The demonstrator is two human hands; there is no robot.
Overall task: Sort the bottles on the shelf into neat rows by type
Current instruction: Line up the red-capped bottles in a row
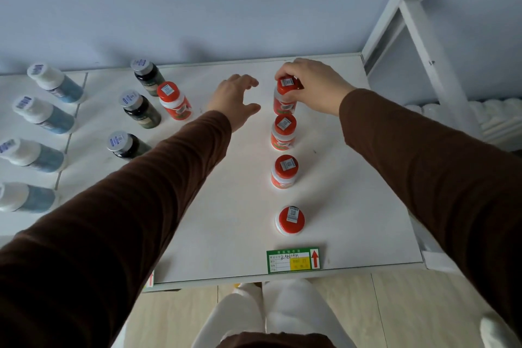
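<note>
On the white shelf (pixel 214 206) several red-capped bottles stand in a line running front to back, the nearest (pixel 290 220) by the front edge. My right hand (pixel 316 85) is shut on the cap of the farthest bottle in that line (pixel 285 99). My left hand (pixel 236 102) hovers open over the shelf, fingers spread, between that line and a lone red-capped bottle (pixel 173 102) further left. Three dark bottles with silver caps (pixel 139 110) stand left of it. Several white-capped blue bottles (pixel 42 114) form a line at the far left.
A green and yellow label card (pixel 293 260) with a red arrow lies at the shelf's front edge. A white metal rack frame (pixel 418 37) rises at the right. The wall is close behind the shelf. Pale floor and my white trousers show below.
</note>
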